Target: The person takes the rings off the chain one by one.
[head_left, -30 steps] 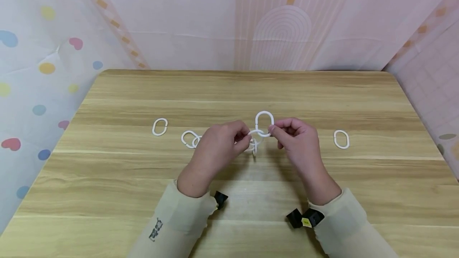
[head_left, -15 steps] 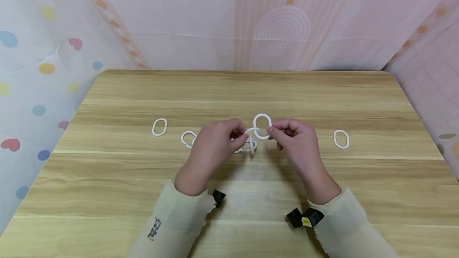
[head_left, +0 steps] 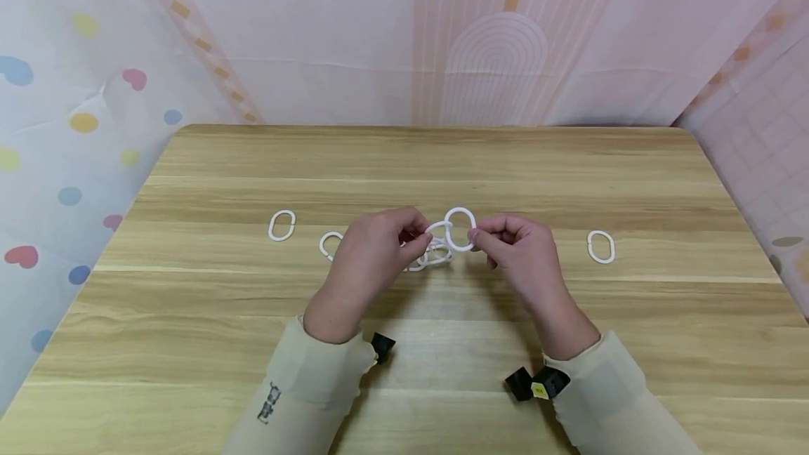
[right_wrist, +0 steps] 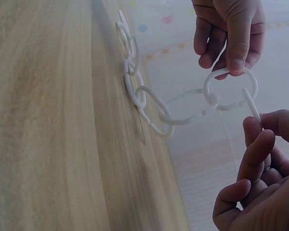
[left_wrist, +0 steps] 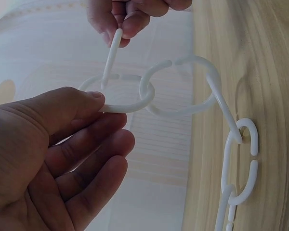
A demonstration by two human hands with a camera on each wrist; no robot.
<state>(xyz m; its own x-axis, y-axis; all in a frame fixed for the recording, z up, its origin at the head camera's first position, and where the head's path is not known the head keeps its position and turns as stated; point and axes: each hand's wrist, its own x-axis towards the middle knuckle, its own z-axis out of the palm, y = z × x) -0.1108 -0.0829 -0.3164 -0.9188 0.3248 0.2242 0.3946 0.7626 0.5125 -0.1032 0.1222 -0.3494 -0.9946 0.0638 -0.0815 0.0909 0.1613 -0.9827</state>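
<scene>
My left hand (head_left: 369, 251) pinches a white plastic chain link (right_wrist: 255, 83) between thumb and forefinger, its other fingers loosely bent. A second white link (head_left: 446, 218) is pinched by its side in my right hand (head_left: 523, 248). The two links are hooked through each other between my hands, close above the table. From the left-hand link more joined links (left_wrist: 183, 112) run down onto the wood, as the left wrist view shows. In the head view my left hand hides part of this chain; its far end (head_left: 321, 244) shows left of the hand.
On the wooden table (head_left: 442, 371), a loose white link (head_left: 271, 227) lies to the left and another loose link (head_left: 613, 248) to the right. A patterned curtain (head_left: 354, 34) hangs behind the table's back edge. Small black cameras (head_left: 382, 347) sit at both wrists.
Both hands have shifted slightly left, and the held links have come a little lower. The right-hand link has turned and the hanging links have settled further onto the table.
</scene>
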